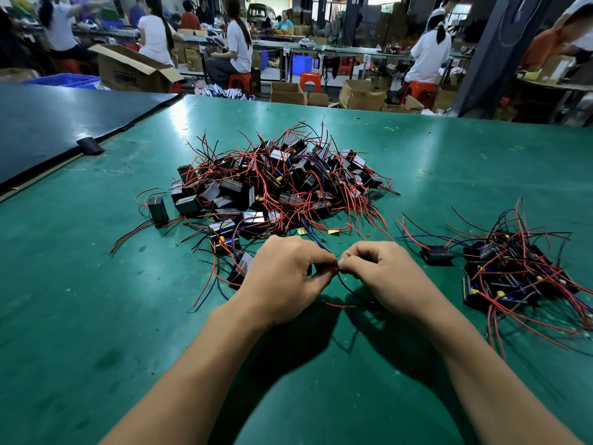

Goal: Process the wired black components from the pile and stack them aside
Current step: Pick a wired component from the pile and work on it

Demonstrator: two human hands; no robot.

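Green surface (96,300), scuffed. Large pile of black components (279,184), red and black leads tangled through it, sits mid-surface just beyond both hands. Smaller heap (513,274) of the same parts lies off to the right, well apart from the pile. Left hand (282,281) and right hand (382,274) meet tip to tip, fingers (327,261) curled, each pinching a thin wire end. Black wire (348,289) loops down beneath them toward the surface.

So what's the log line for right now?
left hand pinches wire | right hand pinches wire | pile ahead | stack right
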